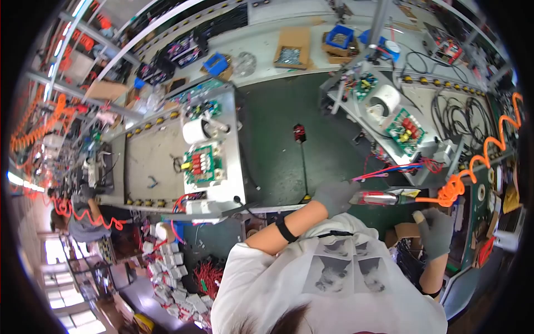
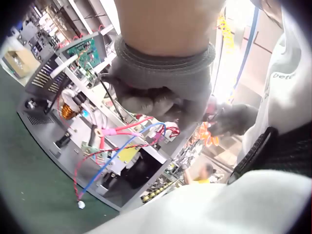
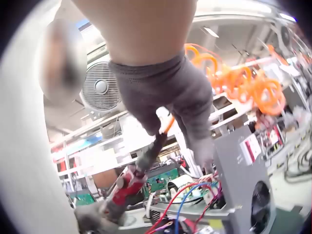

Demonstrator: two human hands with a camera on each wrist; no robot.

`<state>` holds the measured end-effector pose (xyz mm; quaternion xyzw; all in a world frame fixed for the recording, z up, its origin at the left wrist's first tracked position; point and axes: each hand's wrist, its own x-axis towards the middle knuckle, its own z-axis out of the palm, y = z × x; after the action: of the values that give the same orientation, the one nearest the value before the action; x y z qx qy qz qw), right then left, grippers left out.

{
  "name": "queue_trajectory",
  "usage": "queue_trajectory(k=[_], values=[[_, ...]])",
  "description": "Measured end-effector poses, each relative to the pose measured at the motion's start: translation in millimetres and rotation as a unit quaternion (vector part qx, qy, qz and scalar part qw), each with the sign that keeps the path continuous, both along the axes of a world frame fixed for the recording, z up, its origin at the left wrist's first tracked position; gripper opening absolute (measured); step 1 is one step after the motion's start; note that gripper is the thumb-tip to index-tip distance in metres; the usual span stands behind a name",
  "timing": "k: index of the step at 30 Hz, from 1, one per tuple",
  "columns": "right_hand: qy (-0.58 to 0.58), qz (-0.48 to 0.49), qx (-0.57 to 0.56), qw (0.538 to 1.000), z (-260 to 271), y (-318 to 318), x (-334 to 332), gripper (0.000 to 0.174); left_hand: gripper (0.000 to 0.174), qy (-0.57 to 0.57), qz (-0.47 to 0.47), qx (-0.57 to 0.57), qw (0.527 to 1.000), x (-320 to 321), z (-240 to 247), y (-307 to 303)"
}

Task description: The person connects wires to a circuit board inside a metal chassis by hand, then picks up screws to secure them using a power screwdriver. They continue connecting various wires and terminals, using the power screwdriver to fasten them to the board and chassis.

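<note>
Left hand (image 1: 336,197), fingers curled, apparently gripped a red pneumatic tool (image 1: 378,198); the right hand (image 1: 434,232), fingers relaxed, held nothing. Careful handling meant keeping red wires (image 1: 389,170) clear.

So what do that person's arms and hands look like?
The left hand wears a grey fabric glove with a thick edge at the wrist. The right hand wears a matching grey fabric glove. There's a narrow black band on the left forearm and another on the right. A loose white short sleeve covers the upper left arm.
</note>
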<state>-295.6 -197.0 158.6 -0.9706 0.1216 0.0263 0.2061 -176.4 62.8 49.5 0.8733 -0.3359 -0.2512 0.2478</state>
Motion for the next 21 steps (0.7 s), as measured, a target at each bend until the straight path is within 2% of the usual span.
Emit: queue_trajectory(k=[1,2,3,4,5,6,7,8,9,10,11,12,13,14,15,16,17,19,21], values=[[0.012,0.012,0.089,0.996,8,19,13,0.052,0.018,-0.059,-0.009,-0.015,0.998,-3,-4,6],[-0.119,0.139,-0.053,0.982,20,51,33,0.062,0.018,-0.055,0.008,-0.009,0.998,-8,-9,9],[-0.129,0.254,-0.098,0.954,20,67,51,0.070,0.015,-0.121,-0.022,-0.048,0.991,-14,-15,7],[-0.034,0.336,0.005,0.941,-11,62,58,0.069,0.012,-0.188,-0.054,-0.086,0.977,-18,-20,7],[0.062,0.408,0.103,0.905,-50,54,66,0.069,0.012,-0.187,-0.042,-0.081,0.978,-18,-23,9],[0.065,0.417,0.105,0.900,-65,58,72,0.069,0.013,-0.273,-0.065,-0.120,0.952,-16,-26,11],[0.211,0.362,0.222,0.881,-74,62,77,0.064,0.015,-0.357,-0.088,-0.159,0.916,-13,-20,17],[0.353,0.289,0.326,0.828,-83,66,80,0.059,0.016,-0.434,-0.063,-0.216,0.872,-5,-17,27],[0.363,0.290,0.322,0.825,-93,69,81,0.059,0.018,-0.364,-0.037,-0.156,0.918,5,-19,38],[0.369,0.245,0.283,0.850,-103,70,82,0.056,0.021,-0.290,-0.016,-0.097,0.952,12,-26,46],[0.372,0.198,0.243,0.874,-113,71,81,0.054,0.027,-0.213,0.128,-0.123,0.961,15,-50,58],[0.360,0.160,0.285,0.874,-124,68,80,0.044,0.033,-0.130,0.267,-0.145,0.944,17,-87,73],[0.362,0.156,0.279,0.876,-132,65,79,0.044,0.044,-0.043,0.350,-0.046,0.935,18,-125,85],[0.362,0.134,0.276,0.880,-139,61,78,0.044,0.056,0.047,0.423,0.054,0.903,18,-160,96],[0.362,0.112,0.274,0.884,-143,59,78,0.044,0.065,0.018,0.452,0.123,0.883,8,-186,107],[0.366,0.110,0.268,0.884,-144,59,79,0.044,0.076,-0.010,0.477,0.193,0.857,-1,-200,117],[0.380,0.111,0.247,0.884,-145,60,82,0.043,0.076,-0.005,0.478,0.191,0.857,-1,-203,127],[0.399,0.109,0.227,0.882,-145,64,86,0.043,0.086,0.060,0.357,0.202,0.910,1,-204,149],[0.427,0.095,0.235,0.868,-142,74,91,0.040,0.087,0.063,0.329,0.206,0.919,5,-197,168]])
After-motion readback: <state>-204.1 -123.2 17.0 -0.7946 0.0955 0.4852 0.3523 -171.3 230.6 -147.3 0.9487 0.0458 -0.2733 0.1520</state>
